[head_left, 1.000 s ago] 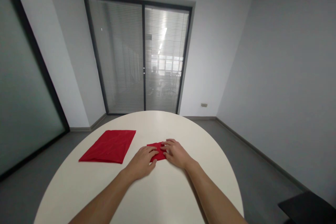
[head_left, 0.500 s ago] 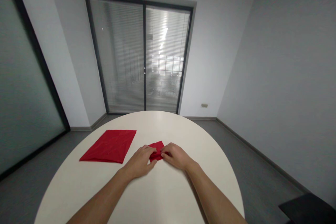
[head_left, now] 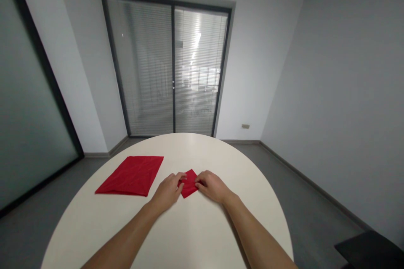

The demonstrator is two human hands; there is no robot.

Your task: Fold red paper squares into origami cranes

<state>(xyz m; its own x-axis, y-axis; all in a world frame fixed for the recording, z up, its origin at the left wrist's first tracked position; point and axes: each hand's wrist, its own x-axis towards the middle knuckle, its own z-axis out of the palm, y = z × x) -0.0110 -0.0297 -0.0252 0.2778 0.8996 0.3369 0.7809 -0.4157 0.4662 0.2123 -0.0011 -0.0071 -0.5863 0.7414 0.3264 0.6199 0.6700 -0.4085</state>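
A small folded red sheet (head_left: 190,184) lies on the white round table (head_left: 195,235) between my hands; whether it is paper or cloth, I cannot tell. My left hand (head_left: 168,191) pinches its left edge, with thumb and fingers bent around it. At the right edge, the thumb and fingers of my right hand (head_left: 213,185) close on the sheet, partly covering that corner. Farther left, a larger red flat piece (head_left: 131,175), creased and roughly square, lies apart from both hands.
The table's curved edge runs around the work area. Behind it stands a glass partition with blinds (head_left: 148,71). A grey wall (head_left: 341,84) rises on the right, and a dark flat object (head_left: 372,250) shows at the lower right.
My left hand has shifted slightly left and its thumb has drawn back from the lower edge. More of the small sheet's flat face shows. My right hand has barely moved.
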